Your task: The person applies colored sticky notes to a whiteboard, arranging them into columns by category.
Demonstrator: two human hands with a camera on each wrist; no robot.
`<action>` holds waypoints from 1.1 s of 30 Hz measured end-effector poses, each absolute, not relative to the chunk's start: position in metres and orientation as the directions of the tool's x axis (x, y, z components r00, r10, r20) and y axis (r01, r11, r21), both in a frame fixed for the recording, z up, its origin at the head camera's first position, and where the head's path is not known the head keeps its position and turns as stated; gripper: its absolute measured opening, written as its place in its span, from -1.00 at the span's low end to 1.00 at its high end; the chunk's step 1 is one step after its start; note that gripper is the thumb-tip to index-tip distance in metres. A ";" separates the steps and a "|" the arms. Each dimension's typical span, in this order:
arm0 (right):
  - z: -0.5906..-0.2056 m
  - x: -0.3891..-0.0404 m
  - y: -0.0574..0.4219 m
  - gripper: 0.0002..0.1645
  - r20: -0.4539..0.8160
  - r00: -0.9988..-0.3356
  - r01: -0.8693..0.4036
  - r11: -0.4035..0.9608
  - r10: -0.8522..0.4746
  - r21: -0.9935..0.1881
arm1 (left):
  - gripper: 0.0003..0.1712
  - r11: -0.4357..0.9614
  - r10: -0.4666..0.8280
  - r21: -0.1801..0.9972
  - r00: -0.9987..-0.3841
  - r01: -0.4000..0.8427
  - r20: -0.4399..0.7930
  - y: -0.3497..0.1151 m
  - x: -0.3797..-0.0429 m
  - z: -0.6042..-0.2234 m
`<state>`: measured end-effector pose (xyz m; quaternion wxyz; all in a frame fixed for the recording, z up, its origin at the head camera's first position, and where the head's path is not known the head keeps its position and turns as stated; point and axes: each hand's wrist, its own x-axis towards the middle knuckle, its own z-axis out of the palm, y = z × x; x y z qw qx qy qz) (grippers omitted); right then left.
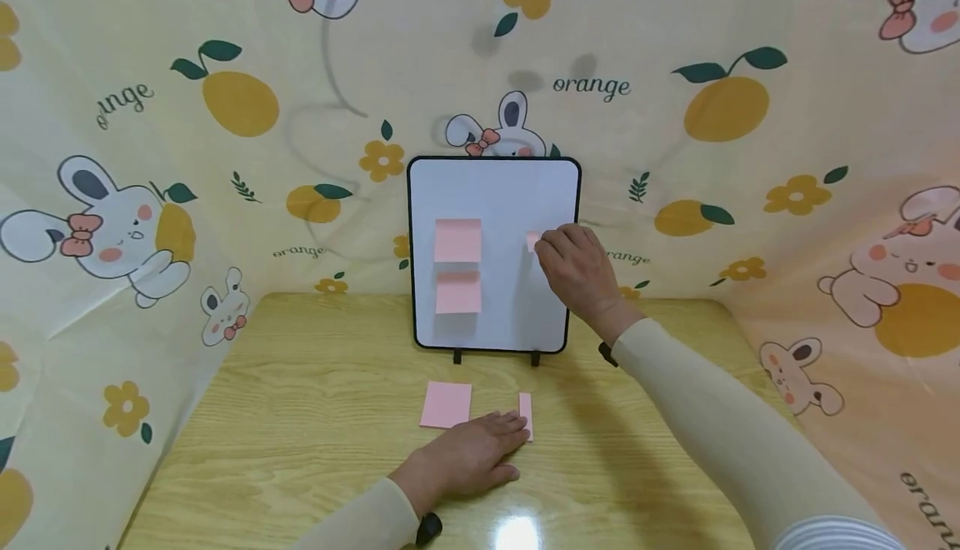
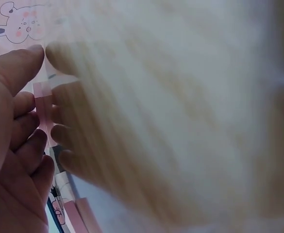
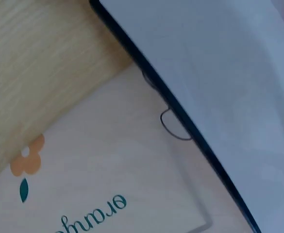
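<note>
A whiteboard (image 1: 504, 192) with a black rim stands upright on small black feet. Two square pink sticky notes (image 1: 458, 241) are stuck on its left half, one above the other. My right hand (image 1: 576, 271) is at the board's right side, pinching a small pink sticky note (image 1: 532, 240) against the surface; the fingers cover part of it. Palm down on the table, my left hand (image 1: 477, 452) lies with its fingers out, their tips at a narrow pink sticky-note pad (image 1: 525, 402). Beyond that hand is a square pink sticky-note pad (image 1: 447, 404), slightly overlapped by it.
The wood-grain table (image 1: 300, 442) meets a printed cloth backdrop (image 1: 637, 17) at the back and both sides. In the right wrist view the board's black edge (image 3: 180, 116) runs diagonally, with the cloth behind it. Each wrist wears a black strap (image 1: 429, 528).
</note>
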<state>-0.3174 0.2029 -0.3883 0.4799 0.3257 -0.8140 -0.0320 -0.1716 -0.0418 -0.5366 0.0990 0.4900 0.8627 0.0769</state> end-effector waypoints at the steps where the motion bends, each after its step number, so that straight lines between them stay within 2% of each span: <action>1: -0.387 -0.320 0.202 -0.91 0.764 -0.317 -0.492 0.786 -0.562 0.374 | -0.29 0.508 0.860 0.232 -0.501 0.829 -0.096 -0.042 -0.172 -0.537; 5: -0.385 -0.328 0.202 -0.90 0.773 -0.299 -0.476 0.789 -0.560 0.388 | -0.31 0.510 0.859 0.246 -0.503 0.824 -0.098 -0.042 -0.173 -0.538; 16: -0.386 -0.334 0.199 -0.82 0.758 -0.343 -0.456 0.804 -0.555 0.382 | -0.31 0.512 0.858 0.239 -0.504 0.825 -0.098 -0.042 -0.172 -0.536; 24: -0.386 -0.336 0.197 -0.83 0.756 -0.352 -0.448 0.808 -0.552 0.382 | -0.30 0.520 0.854 0.240 -0.508 0.820 -0.113 -0.042 -0.173 -0.536; 33: -0.390 -0.336 0.198 -0.86 0.719 -0.421 -0.443 0.817 -0.553 0.370 | -0.30 0.518 0.855 0.237 -0.508 0.822 -0.107 -0.043 -0.174 -0.537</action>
